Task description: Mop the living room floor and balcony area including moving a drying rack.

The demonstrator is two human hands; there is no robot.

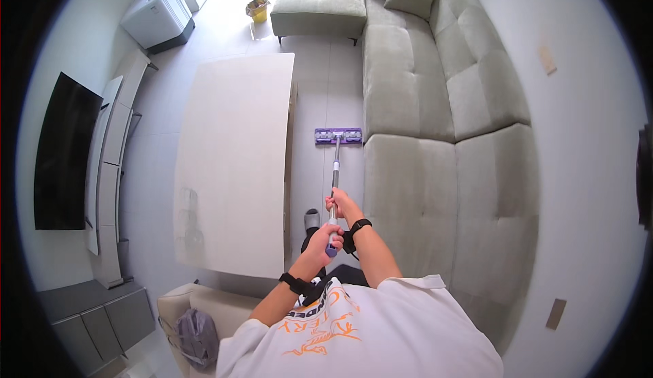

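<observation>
A flat mop [335, 169] with a metal pole reaches away from me across the grey tiled floor [326, 107]. Its purple rectangular head [338, 136] lies on the floor between the coffee table and the sofa, its right end close to the sofa base. My left hand [326, 241] grips the pole near its purple end cap. Farther up the pole, my right hand [338, 203] is wrapped around the metal tube. Both wrists wear black bands. A slippered foot [311, 219] shows just left of the pole.
A pale coffee table [234, 148] borders the gap on the left, a grey-green sofa [408, 184] on the right. An ottoman [319, 10] and a yellow bin [257, 11] stand ahead. At lower left is a beige armchair [176, 296] with a grey bag [198, 338].
</observation>
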